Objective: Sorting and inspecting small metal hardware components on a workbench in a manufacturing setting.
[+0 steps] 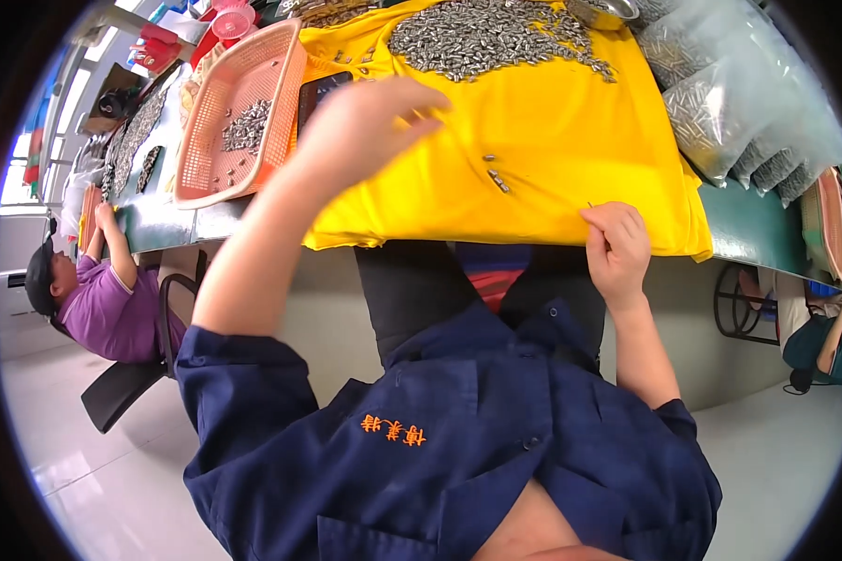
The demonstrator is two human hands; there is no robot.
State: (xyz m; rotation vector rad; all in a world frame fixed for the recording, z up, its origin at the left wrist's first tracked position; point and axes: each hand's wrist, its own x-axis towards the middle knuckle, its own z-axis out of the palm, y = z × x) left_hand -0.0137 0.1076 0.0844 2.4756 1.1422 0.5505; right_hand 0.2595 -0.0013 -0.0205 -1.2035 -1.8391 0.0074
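My left hand (370, 126) is raised over the left part of the yellow cloth (571, 140), slightly blurred, its thumb and fingers apart with nothing seen between them. Closed in a pinch near the cloth's front edge, my right hand (617, 245) has a tiny thin tip showing at its fingertips; the rest of what it holds is hidden. Between the hands lie a few small silvery metal parts (499, 180). A large heap of similar metal parts (486, 39) spreads across the far side of the cloth.
A pink plastic basket (193, 173) holding some metal parts stands at the left, beside a dark phone-like object (316, 93). Clear bags of metal parts (706, 117) are piled at the right. A metal dish (616, 9) is behind. A person in purple (112, 313) sits at far left.
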